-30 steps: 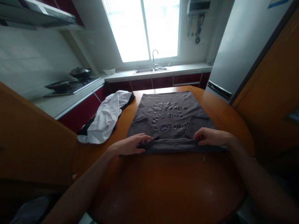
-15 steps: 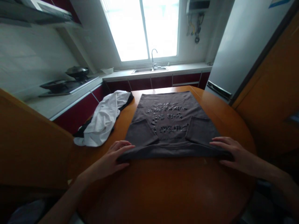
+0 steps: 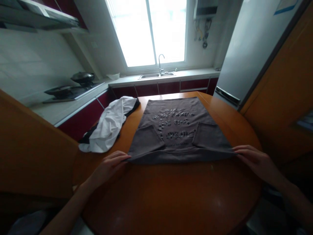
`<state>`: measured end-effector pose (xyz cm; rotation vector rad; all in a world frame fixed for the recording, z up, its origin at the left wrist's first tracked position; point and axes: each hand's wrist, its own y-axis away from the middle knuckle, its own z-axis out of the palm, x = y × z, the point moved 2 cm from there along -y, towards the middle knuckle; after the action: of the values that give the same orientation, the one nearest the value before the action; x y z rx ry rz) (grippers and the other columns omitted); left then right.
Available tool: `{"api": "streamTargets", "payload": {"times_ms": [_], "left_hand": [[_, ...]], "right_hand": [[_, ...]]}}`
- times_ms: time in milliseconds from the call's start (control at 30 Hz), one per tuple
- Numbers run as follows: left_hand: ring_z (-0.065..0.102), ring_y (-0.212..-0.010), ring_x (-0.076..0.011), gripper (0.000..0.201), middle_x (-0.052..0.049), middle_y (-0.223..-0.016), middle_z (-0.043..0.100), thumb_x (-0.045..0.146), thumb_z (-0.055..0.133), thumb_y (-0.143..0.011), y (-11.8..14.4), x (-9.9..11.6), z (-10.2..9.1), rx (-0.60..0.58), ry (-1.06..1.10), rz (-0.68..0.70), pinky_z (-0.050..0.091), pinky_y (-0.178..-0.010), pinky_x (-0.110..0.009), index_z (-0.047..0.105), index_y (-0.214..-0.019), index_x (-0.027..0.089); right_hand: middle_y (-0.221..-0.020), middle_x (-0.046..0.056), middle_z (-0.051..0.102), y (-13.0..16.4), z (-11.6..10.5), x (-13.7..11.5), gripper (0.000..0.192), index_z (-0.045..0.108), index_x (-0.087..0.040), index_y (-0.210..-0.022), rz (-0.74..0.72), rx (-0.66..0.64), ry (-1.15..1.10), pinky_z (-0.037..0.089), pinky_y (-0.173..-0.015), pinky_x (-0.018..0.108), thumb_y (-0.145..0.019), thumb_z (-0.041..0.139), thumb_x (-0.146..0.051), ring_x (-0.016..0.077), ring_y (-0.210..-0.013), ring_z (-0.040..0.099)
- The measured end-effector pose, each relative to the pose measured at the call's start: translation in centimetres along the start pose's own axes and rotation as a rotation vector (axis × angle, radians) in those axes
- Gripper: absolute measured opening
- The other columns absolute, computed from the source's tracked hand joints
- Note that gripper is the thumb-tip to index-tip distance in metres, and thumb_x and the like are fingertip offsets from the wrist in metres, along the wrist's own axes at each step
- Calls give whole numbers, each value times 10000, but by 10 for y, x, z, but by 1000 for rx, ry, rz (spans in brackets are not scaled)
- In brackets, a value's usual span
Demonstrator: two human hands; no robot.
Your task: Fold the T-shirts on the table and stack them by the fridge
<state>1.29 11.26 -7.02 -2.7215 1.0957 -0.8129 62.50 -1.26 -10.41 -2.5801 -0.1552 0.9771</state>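
Head view: a grey shirt (image 3: 178, 130) is lying flat on the round wooden surface (image 3: 176, 195), spread from about the middle out to the far edge. Its long axis is running straight away from the person, the folded near hem lying crosswise and the far end pointing at the window (image 3: 149, 31). Both sleeves are sitting folded in over the body, and the printed lettering is facing up, its lines running across the shirt.

The left hand (image 3: 109, 164) is resting at the shirt's near left corner, fingers loosely spread, the tips touching the cloth edge rather than clamping it. The right hand (image 3: 255, 160) is lying at the near right corner, palm down, fingers extended and meeting the cloth there; I cannot tell whether any fabric is pinched underneath.

A white garment (image 3: 110, 125) is lying crumpled at the surface's left edge, just beside the shirt but apart from it. Beyond the far edge, a sink (image 3: 157, 75) is sitting under the window.
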Motion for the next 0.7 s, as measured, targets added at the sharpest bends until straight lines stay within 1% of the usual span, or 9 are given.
{"api": "streamTargets", "payload": {"times_ms": [67,200,300,400,500,567,633,700], "left_hand": [[682,-989,-214,282,-73,-1079,720,351,504,-1015,-1,2,-3,-23,8,24,572,-884,-318,737,-1141,256],[668,-1020,-206,311,-84,-1115,714,242,459,-1035,3,10,-9,-62,39,108,549,-892,-289,736,-1176,244],[662,-1024,-204,326,-84,-1125,711,213,449,-1040,11,13,-10,-102,41,128,536,-891,-275,728,-1202,256],[657,-1028,-204,325,-80,-1130,711,217,460,-1038,24,17,-11,-179,43,126,522,-899,-267,723,-1220,278],[655,-1008,-198,309,-74,-1109,711,230,475,-1034,35,30,-17,-276,55,68,501,-892,-255,736,-1191,285],[657,-953,-186,280,-63,-1048,711,258,494,-1028,40,42,-24,-366,71,-13,490,-851,-236,762,-1109,276],[654,-903,-176,248,-47,-986,705,302,533,-1014,40,54,-29,-465,104,-109,482,-800,-218,779,-1007,272],[651,-865,-169,225,-36,-949,701,350,578,-990,37,64,-33,-556,151,-157,480,-765,-207,784,-942,272]], "right_hand": [[-1079,77,738,-3,-1,-4,258,733,-323,-974,6,-9,-33,547,-960,477,-920,590,-531,303,-1028,694],[-992,69,754,-1,-2,-9,314,743,-329,-929,20,-64,-42,590,-845,462,-906,580,-597,319,-941,714],[-983,60,754,9,-2,-6,312,749,-332,-914,23,-68,-36,598,-827,443,-904,584,-597,315,-929,717],[-993,51,752,24,-2,-4,269,758,-337,-923,42,-83,-43,594,-835,405,-898,612,-562,300,-938,718],[-981,44,753,38,-12,-8,230,768,-351,-912,84,-134,-66,591,-825,370,-889,631,-535,289,-933,719],[-948,43,758,43,-22,-14,231,774,-363,-879,131,-170,-81,600,-784,365,-863,646,-555,294,-888,725],[-916,49,766,43,-33,-20,252,783,-374,-844,184,-207,-93,612,-734,373,-820,665,-595,310,-847,729],[-894,58,771,37,-40,-23,284,790,-378,-817,227,-220,-107,617,-707,387,-771,685,-638,329,-832,732]]}}
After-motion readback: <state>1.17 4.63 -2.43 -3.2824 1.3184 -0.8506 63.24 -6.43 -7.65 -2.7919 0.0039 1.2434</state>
